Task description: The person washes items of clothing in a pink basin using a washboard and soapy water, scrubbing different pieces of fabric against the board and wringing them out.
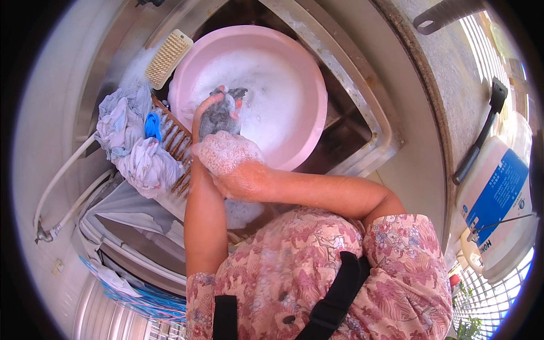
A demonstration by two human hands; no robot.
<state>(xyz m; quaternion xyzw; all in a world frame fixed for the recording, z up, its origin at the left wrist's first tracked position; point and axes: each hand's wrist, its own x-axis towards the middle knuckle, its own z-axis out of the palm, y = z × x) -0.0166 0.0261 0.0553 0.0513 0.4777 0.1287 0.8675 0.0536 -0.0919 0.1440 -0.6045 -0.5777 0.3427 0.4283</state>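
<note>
A wet grey cloth (219, 121) is stretched over the foamy water in a pink plastic basin (314, 91). My left hand (206, 106) holds its far part, with fingertips showing around the fabric. My right hand (236, 170) is curled over the cloth's near end, close to my left wrist. Thick suds cover that hand's knuckles and hide most of its fingers. Left of my forearm lies a brown ridged washboard (176, 136), partly foamy. Bunched pale wet clothes (127, 127) rest on its left side, with a small blue piece of fabric (152, 126) among them.
A scrubbing brush (169, 59) lies bristles up beside the basin's left rim. The metal sink edge (361, 97) runs around the basin. A white hose (59, 174) bends along the left. On the right ledge are a black-handled tool (478, 136) and a white plastic container (497, 199) bearing writing.
</note>
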